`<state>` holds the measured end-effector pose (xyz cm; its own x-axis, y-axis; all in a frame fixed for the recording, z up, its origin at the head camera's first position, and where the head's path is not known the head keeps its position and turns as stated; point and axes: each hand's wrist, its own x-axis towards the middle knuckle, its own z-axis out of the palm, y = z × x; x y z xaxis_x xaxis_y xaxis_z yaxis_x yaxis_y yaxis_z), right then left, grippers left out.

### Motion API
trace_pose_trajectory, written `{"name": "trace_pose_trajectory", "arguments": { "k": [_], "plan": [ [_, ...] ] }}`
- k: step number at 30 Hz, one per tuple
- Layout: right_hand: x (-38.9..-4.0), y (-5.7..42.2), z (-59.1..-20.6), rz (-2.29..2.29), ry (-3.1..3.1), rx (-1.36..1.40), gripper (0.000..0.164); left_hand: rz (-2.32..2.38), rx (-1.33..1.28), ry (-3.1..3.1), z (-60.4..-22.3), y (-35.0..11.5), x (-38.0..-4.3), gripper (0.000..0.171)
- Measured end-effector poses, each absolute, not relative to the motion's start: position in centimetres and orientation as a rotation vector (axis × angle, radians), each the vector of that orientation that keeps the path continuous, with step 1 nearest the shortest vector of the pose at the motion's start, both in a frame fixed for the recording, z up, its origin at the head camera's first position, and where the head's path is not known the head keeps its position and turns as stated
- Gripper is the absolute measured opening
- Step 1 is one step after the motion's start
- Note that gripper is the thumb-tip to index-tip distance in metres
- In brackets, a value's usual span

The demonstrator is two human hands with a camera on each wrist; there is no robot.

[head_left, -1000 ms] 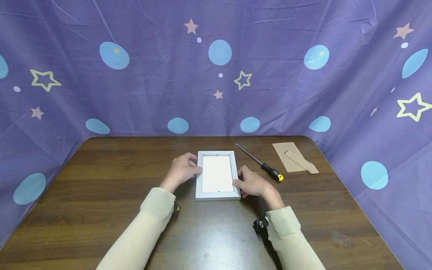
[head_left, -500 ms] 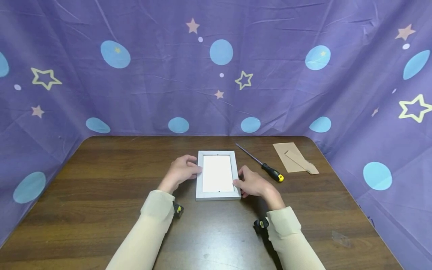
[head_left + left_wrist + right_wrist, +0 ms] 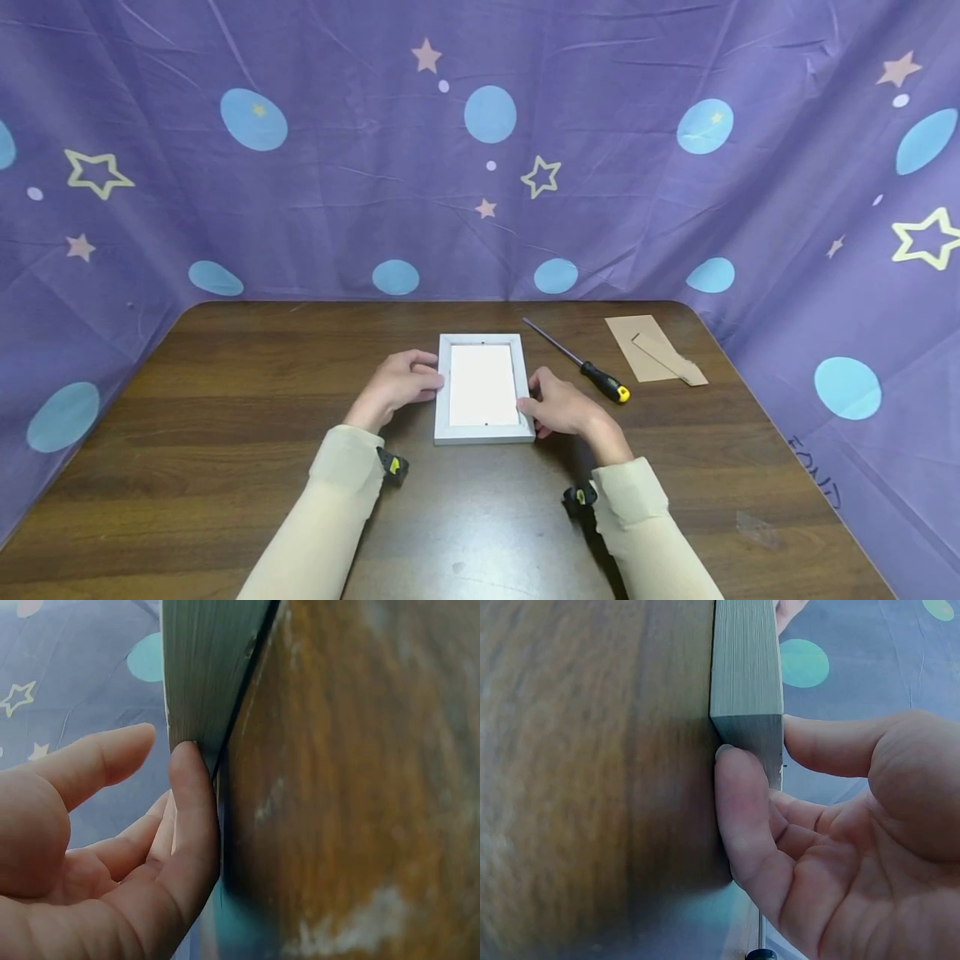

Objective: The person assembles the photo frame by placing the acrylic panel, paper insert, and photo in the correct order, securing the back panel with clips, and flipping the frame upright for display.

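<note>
A pale grey picture frame lies flat on the wooden table, with a white sheet filling its opening. Small dark spots show at the top and bottom of the opening. My left hand is at the frame's left side. In the left wrist view, one finger touches the frame's side wall while the thumb stands apart from it. At the lower right, my right hand grips the frame, thumb on its upper face. The right wrist view shows a finger against the side, low by the table.
A screwdriver with a black and yellow handle lies right of the frame. Beyond it are a brown card and a torn card strip on top. A clear film scrap lies front right. A purple curtain surrounds the table.
My left hand has slid slightly toward me and its thumb has come off the frame's upper face. The right hand and the frame have stayed in place.
</note>
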<state>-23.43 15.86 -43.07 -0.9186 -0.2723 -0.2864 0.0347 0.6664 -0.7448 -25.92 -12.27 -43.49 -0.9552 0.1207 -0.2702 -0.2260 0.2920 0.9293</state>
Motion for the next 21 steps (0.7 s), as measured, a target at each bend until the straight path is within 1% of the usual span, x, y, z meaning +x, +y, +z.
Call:
{"name": "trace_pose_trajectory", "arguments": {
  "k": [16, 21],
  "plan": [
    [-23.40, 16.00, -43.00, -1.139, 2.499, -0.199, 0.036, 1.654, -0.063, 2.301, -44.07, -12.46, -26.09, 0.053],
    [-23.35, 16.07, -42.51, -1.161, 2.469, -0.209, 0.042, 1.620, -0.082, 2.322, -43.87, -12.47, -25.87, 0.053]
  ]
}}
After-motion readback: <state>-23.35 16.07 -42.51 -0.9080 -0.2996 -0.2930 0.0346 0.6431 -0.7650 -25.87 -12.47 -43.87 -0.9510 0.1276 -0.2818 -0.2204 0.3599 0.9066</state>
